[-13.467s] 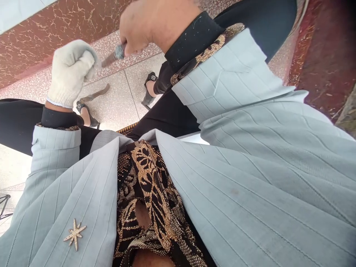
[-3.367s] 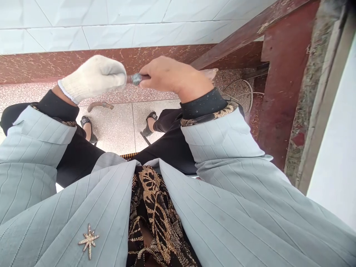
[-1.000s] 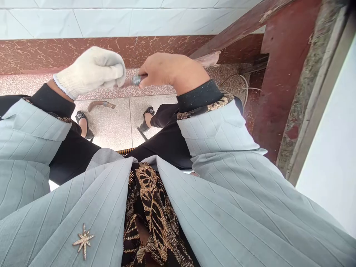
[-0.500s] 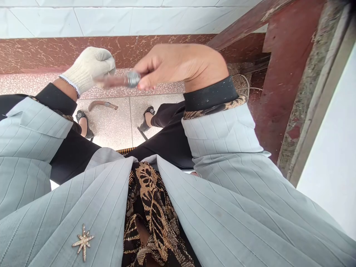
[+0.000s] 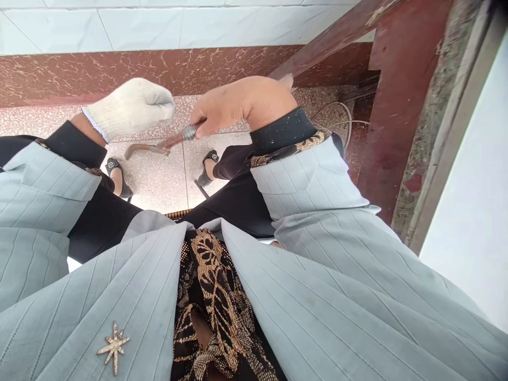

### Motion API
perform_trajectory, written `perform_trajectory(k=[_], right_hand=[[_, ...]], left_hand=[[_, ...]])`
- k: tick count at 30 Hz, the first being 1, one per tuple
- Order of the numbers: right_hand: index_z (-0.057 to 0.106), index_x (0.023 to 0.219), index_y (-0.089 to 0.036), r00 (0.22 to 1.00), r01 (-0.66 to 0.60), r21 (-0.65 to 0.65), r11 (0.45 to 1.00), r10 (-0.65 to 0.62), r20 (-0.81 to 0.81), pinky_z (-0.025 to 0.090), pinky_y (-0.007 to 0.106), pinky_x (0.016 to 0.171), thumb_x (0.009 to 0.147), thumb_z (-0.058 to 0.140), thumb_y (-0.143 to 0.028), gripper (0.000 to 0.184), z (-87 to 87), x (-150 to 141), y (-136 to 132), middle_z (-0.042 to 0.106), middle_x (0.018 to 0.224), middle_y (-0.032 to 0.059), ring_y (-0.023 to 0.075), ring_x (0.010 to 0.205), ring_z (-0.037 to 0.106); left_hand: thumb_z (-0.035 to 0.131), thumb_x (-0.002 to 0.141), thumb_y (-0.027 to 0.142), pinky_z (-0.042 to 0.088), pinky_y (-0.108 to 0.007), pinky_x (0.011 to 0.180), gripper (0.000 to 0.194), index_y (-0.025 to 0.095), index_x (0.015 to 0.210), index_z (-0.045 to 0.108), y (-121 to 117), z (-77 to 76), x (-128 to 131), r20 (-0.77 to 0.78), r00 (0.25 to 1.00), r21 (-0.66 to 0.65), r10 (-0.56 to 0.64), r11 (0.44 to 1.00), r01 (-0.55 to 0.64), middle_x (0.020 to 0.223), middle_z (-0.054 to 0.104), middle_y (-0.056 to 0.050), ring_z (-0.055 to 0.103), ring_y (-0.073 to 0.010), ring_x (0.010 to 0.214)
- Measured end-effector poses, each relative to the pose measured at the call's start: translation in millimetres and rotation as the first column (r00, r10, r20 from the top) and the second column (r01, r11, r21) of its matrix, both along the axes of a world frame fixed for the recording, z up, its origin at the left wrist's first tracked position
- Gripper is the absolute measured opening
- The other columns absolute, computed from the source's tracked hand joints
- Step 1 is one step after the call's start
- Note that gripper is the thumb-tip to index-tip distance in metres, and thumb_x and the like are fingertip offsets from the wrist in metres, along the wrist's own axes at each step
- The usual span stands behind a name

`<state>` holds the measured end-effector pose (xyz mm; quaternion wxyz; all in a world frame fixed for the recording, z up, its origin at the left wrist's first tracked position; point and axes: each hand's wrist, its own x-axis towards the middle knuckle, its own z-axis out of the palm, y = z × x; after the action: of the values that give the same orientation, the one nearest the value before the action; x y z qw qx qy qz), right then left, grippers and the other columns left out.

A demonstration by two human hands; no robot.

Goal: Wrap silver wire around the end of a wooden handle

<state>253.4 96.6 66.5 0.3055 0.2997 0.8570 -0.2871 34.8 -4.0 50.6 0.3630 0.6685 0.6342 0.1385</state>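
Note:
My right hand (image 5: 234, 106), bare, pinches the wire-wrapped end of a short brown stick (image 5: 173, 141). Silvery wire coils tightly around that end, just below my fingertips. The stick's other end slants down to the left, over the tiles. My left hand (image 5: 133, 107) wears a white knitted glove and is closed in a fist up and to the left of the stick, apart from it. Whatever the fist may hold is hidden. Below, a similar curved brown piece (image 5: 134, 150) lies on the floor, its right end overlapped in view by the held stick.
My feet in black shoes (image 5: 118, 174) stand on the speckled tile floor (image 5: 159, 182). Ahead runs a tiled wall (image 5: 138, 26) with a brown marbled base. On the right are a dark red wooden frame (image 5: 405, 95) and a loop of pale cord (image 5: 348, 124).
The brown stick has come away from my gloved left hand. My right hand has moved slightly down and left with it, and its free end now points lower left.

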Motion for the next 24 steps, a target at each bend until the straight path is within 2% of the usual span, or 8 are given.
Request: perform_trajectory(k=[2,4,8,10,14,18,21,24], right_hand=[[0.079,0.095,-0.015,0.991,-0.100,-0.203,0.974,0.079,-0.108,0.054,0.031,0.100,0.116,0.074,-0.015,0.021,3.3,8,3,0.064,0.081,-0.0041,0.0114,0.082,0.059],[0.080,0.100,-0.015,0.916,-0.005,-0.284,0.959,-0.109,-0.387,0.052,0.030,0.093,0.116,0.077,-0.018,0.017,6.1,17,6,0.070,0.087,-0.0023,0.0106,0.082,0.058],[0.078,0.117,-0.014,0.359,0.438,-0.464,0.770,-0.623,-0.694,0.048,0.023,0.080,0.133,0.062,-0.025,0.025,5.1,20,6,0.069,0.100,-0.0012,0.0079,0.079,0.053],[0.079,0.133,-0.010,0.228,0.588,-0.469,0.659,-0.692,-0.685,0.047,0.021,0.076,0.140,0.049,-0.025,0.035,1.8,16,6,0.071,0.107,0.0006,0.0073,0.078,0.052],[0.085,0.150,-0.005,0.551,0.693,-0.079,0.717,-0.597,-0.583,0.065,0.026,0.097,0.133,0.059,-0.021,0.035,-2.8,7,8,0.088,0.140,0.0166,0.0140,0.106,0.081],[0.091,0.149,-0.004,0.921,0.374,0.305,0.876,-0.311,-0.234,0.064,0.040,0.134,0.123,0.068,-0.016,0.036,-0.4,-3,-4,0.086,0.163,0.0254,0.0300,0.156,0.084],[0.095,0.126,-0.010,0.994,0.107,0.257,0.960,-0.101,-0.036,0.061,0.037,0.134,0.120,0.074,-0.016,0.022,2.8,-10,-13,0.093,0.137,0.0136,0.0260,0.150,0.085],[0.092,0.110,-0.013,1.000,-0.027,-0.014,1.000,0.027,-0.012,0.059,0.035,0.125,0.118,0.077,-0.017,0.018,5.9,-5,-11,0.079,0.090,-0.0035,0.0160,0.115,0.084]], left_hand=[[0.072,0.100,0.025,0.039,-0.038,0.084,0.017,0.021,0.083,0.072,2,-1.2,-3,-0.004,1.000,0.006,0.017,1.000,-0.017,0.080,0.063,0.002,0.054,-0.0183,0.081],[0.067,0.104,0.024,0.045,-0.039,0.086,0.020,0.023,0.084,0.069,4,-5.1,-3,0.063,0.998,0.041,0.032,0.999,-0.034,0.082,0.065,0.000,0.055,-0.0176,0.077],[0.049,0.111,0.012,0.051,-0.037,0.082,0.031,0.025,0.091,0.069,4,-15.5,2,0.295,0.953,0.083,0.068,0.992,-0.097,0.088,0.071,-0.003,0.061,-0.0161,0.076],[0.056,0.112,0.011,0.048,-0.034,0.077,0.029,0.023,0.092,0.074,1,-16.7,5,0.285,0.958,0.019,0.021,0.999,-0.028,0.084,0.071,-0.001,0.061,-0.0152,0.073],[0.070,0.111,0.017,0.046,-0.029,0.077,0.021,0.020,0.093,0.080,-6,-7.3,8,0.234,0.967,-0.135,-0.100,0.982,0.134,0.082,0.067,0.002,0.057,-0.0137,0.073],[0.069,0.105,0.020,0.049,-0.032,0.079,0.019,0.023,0.090,0.080,-7,-0.2,2,0.265,0.963,-0.049,-0.056,0.996,0.071,0.079,0.067,0.001,0.057,-0.0147,0.072],[0.069,0.096,0.024,0.055,-0.038,0.090,0.015,0.023,0.086,0.080,-3,-3.2,-6,0.188,0.982,0.114,-0.007,0.993,-0.015,0.078,0.068,0.002,0.055,-0.0154,0.073],[0.064,0.099,0.029,0.058,-0.045,0.108,0.019,0.022,0.087,0.077,2,-8.0,-13,0.075,0.996,0.172,0.048,0.983,-0.060,0.082,0.066,0.001,0.061,-0.0170,0.083]])
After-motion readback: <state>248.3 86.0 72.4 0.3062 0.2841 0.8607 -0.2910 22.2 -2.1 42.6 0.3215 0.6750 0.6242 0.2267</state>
